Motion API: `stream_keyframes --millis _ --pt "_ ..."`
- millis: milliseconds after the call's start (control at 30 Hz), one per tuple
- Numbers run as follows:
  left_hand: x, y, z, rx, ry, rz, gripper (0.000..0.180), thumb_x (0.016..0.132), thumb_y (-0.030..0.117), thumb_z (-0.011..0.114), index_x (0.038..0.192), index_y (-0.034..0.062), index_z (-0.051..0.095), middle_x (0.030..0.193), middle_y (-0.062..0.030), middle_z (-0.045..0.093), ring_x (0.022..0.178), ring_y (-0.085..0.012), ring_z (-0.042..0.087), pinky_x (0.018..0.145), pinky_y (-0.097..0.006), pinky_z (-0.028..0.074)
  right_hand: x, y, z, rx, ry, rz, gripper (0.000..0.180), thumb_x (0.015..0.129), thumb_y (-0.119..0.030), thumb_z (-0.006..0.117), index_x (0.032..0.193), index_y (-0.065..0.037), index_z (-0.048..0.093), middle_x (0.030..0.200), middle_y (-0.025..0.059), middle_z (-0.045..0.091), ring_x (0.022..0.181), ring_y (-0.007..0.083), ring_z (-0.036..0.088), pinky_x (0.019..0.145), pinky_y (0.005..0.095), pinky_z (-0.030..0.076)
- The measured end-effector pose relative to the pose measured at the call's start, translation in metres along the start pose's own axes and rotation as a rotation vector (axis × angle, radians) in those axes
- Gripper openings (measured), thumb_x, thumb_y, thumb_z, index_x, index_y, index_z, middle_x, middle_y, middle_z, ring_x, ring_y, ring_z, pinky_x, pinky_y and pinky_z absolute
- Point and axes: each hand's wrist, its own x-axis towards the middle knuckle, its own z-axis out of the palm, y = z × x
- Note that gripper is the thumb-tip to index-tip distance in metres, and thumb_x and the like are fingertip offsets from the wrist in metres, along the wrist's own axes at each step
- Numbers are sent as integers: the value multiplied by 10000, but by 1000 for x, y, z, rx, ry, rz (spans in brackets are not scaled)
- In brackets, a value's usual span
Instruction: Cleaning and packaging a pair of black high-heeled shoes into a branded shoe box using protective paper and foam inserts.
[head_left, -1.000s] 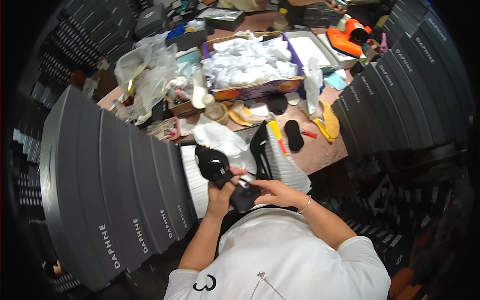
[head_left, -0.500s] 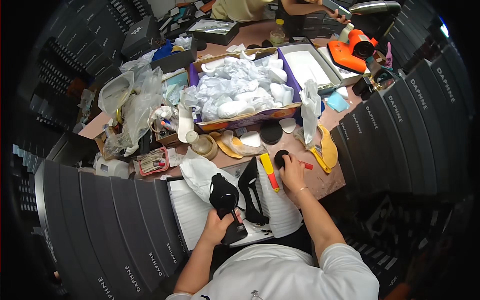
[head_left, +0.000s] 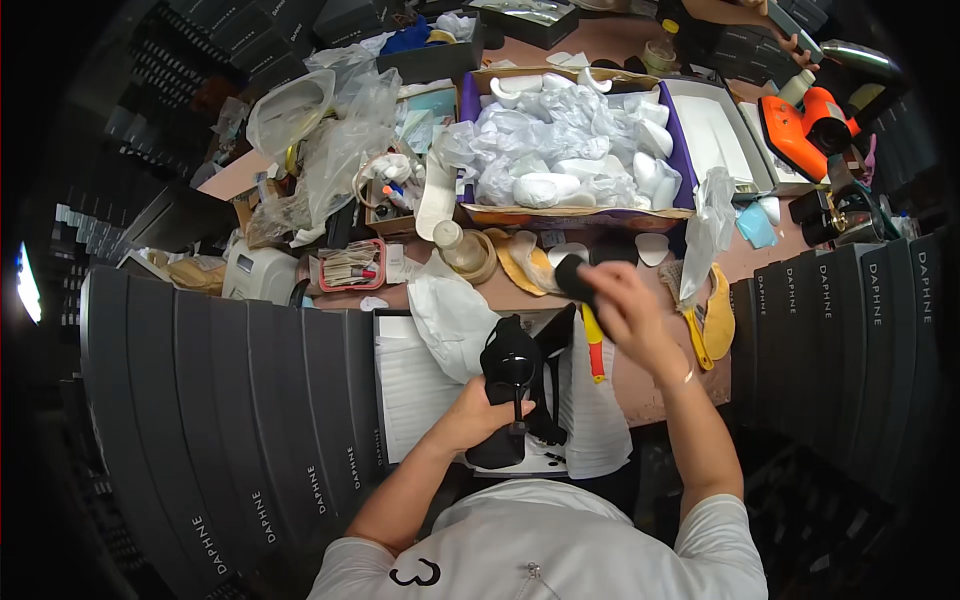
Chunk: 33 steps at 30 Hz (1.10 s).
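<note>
Purple box [head_left: 679, 150] holds white wrapping [head_left: 560, 140]; left grip [head_left: 474, 414] clasps black shoe [head_left: 506, 352], right grip [head_left: 630, 308] black pad [head_left: 573, 277].

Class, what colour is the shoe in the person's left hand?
The shoe is black, best seen in the head view.

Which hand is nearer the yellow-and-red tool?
Right. The right hand is close, up and right of the tool; the left hand is farther off, down and left.
</note>
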Motion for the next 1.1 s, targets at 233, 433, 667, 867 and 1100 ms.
stream_keyframes --millis 233,433,667,867,1100 --pt "-42 1 -6 82 -115 45 228 792 56 705 998 17 616 824 1 611 739 -78 566 654 -252 480 -75 -59 11 -427 -272 -365 428 754 -114 588 1178 -79 628 1014 46 566 919 216 522 746 351 412" --pt "-64 3 -3 190 -61 222 121 773 -11 628 891 1 605 749 -8 604 663 -106 574 603 -283 481 -60 -153 38 -374 -277 -658 450 731 -150 615 1177 -101 647 982 32 567 895 197 527 758 353 418" --pt "-88 -10 -23 123 -3 195 133 811 53 686 919 23 615 787 -6 597 701 -97 563 645 -269 484 -56 -171 38 -426 -212 -620 337 780 -139 572 1101 -99 663 1014 28 575 925 193 542 786 350 425" --pt "-76 -34 -61 -770 -102 10 330 891 305 469 1011 11 560 855 -117 630 757 -215 615 682 -368 529 -63 -115 57 -160 -71 -25 484 770 34 604 1248 -35 579 1055 159 571 933 325 575 811 389 484" --pt "-55 -35 -61 -862 61 170 348 889 370 474 912 51 611 806 -83 640 718 -194 626 681 -321 526 -82 -182 139 -270 -220 -286 372 757 -46 597 1128 -32 613 949 86 536 820 262 522 708 366 442"
